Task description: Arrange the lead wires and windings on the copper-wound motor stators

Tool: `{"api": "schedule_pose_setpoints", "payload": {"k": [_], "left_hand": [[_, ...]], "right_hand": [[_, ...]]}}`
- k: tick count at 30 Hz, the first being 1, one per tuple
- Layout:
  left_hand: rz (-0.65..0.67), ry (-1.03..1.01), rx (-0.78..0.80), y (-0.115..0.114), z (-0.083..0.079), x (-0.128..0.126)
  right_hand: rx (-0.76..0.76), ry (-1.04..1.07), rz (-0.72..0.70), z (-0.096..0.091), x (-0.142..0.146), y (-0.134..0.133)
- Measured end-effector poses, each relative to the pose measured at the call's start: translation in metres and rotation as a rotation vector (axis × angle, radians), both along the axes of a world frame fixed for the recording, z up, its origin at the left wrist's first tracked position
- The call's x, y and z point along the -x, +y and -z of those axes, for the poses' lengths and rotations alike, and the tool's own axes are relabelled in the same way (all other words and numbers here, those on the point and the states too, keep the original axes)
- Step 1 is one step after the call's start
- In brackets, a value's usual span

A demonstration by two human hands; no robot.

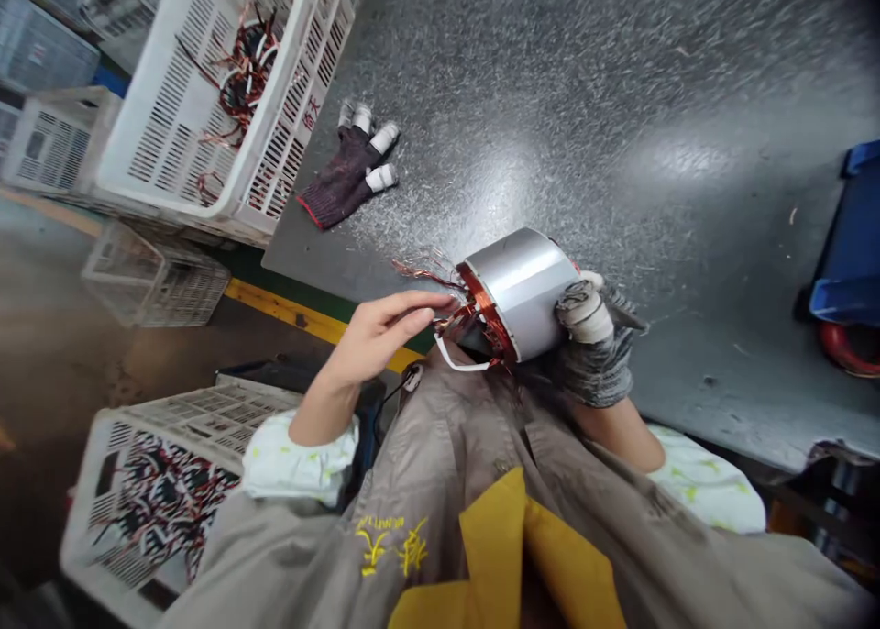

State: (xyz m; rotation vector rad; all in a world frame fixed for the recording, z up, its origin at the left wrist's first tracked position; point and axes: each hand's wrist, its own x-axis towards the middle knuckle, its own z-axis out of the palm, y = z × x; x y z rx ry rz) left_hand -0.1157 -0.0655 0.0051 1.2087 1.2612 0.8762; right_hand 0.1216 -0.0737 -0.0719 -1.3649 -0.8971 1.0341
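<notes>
1. One bare left hand is reaching in with thumb and fingers almost together, touching copper leads; whether it is gripping them I cannot tell.
2. The gloved right hand is curling closed around the right end of a silver cylinder.
3. That cylinder is lying at the frame's centre, its copper-wound end facing left, its axis running sideways and rising slightly rightward.
4. A dark glove is lying at upper left on the grey table, beside a white crate.
</notes>
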Motion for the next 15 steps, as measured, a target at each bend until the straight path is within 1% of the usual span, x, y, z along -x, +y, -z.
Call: {"api": "schedule_pose_setpoints", "payload": {"k": [2,4,7,9,10,11,13,15], "left_hand": [[0.159,-0.05,0.123,0.022,-0.007,0.0],[0.292,-0.082,0.197,0.04,-0.01,-0.004],[0.447,-0.112,0.312,0.054,-0.008,-0.011],[0.494,-0.121,0.387,0.054,-0.005,-0.015],[0.493,-0.111,0.398,0.053,-0.004,-0.016],[0.482,-0.087,0.389,0.052,-0.004,-0.016],[0.478,-0.006,0.352,0.052,-0.009,-0.012],[0.544,0.095,0.347,0.055,-0.018,-0.008]], "right_hand": [[-0.018,-0.027,-0.002,0.003,-0.001,0.001],[-0.043,-0.045,-0.001,0.002,0.0,0.002],[-0.078,-0.071,0.01,-0.006,0.001,0.006],[-0.1,-0.044,0.022,-0.015,0.002,0.008],[-0.106,0.0,-0.001,-0.02,0.002,0.008],[-0.108,0.06,-0.045,-0.024,0.002,0.009],[-0.101,0.185,-0.178,-0.029,0.002,0.011],[-0.106,0.259,-0.261,-0.032,0.002,0.013]]}}
